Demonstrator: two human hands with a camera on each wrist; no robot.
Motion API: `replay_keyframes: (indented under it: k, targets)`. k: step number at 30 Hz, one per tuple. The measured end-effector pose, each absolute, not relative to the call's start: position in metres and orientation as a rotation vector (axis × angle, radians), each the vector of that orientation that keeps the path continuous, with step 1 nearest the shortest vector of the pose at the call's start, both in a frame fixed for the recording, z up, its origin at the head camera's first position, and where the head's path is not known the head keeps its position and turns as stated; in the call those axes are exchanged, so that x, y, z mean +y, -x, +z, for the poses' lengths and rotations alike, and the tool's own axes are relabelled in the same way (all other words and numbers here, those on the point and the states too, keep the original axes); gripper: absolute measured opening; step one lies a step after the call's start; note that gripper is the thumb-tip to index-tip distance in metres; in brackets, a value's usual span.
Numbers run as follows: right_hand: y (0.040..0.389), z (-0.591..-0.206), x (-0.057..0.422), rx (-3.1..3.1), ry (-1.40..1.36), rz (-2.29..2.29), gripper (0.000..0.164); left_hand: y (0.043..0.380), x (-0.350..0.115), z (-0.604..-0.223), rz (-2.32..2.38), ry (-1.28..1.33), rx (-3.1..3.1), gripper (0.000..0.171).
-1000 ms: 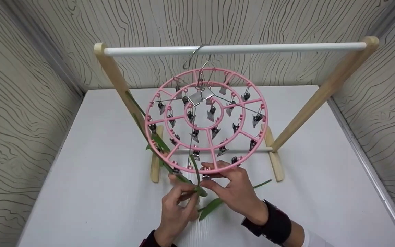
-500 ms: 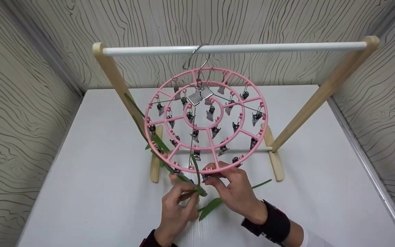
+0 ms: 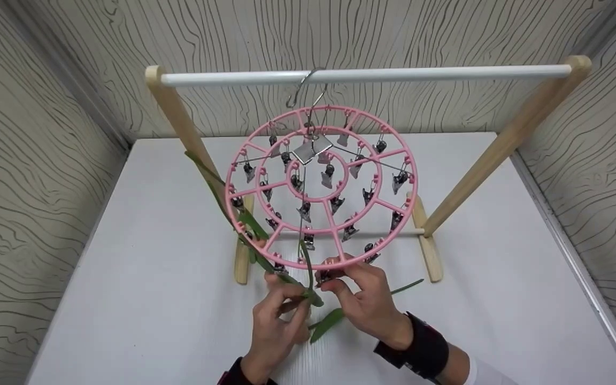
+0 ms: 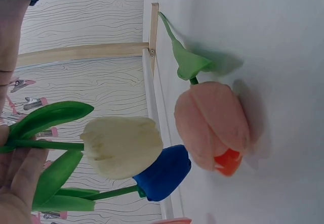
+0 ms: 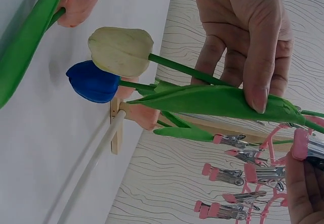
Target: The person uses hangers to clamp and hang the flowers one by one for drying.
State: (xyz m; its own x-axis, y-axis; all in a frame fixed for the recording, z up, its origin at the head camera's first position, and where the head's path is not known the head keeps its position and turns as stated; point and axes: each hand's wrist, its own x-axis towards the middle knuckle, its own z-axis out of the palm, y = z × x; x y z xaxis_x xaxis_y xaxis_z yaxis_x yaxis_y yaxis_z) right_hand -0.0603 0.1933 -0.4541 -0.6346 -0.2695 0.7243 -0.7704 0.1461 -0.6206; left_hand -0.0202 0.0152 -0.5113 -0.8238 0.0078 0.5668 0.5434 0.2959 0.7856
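My left hand pinches the green stem and leaf of a cream tulip, whose head points down. To its right, my right hand pinches a metal clip with pink tips at the near rim of the round pink clip hanger. The clip is close beside the stem; whether it touches the stem I cannot tell. A blue tulip hangs head down behind the cream one. On the white table lies a pink tulip, its leaf showing below my hands.
The hanger hooks over the white bar of a wooden rack, whose right post slants down to a foot on the table. Several clips dangle from the rings. Green stems and leaves hang along the hanger's left side.
My right hand has shifted slightly, and the clip in its fingers has tilted toward the tulip stem. The hanging clips and stems have swayed a little. My left hand stays nearly still.
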Motion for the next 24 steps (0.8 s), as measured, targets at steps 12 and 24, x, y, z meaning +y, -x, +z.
replay_keyframes:
  k: [12,24]
  targets:
    - [0.0624,-0.4557,0.1915,-1.934,-0.924,1.573,0.029,0.0207,0.0164,-0.5115,-1.535,0.513,-2.098,0.036]
    - [0.0648,-0.4589,0.1874,-1.851,-0.896,1.549,0.028,0.0211,0.0194,-0.5125,-1.555,0.552,-2.092,0.036]
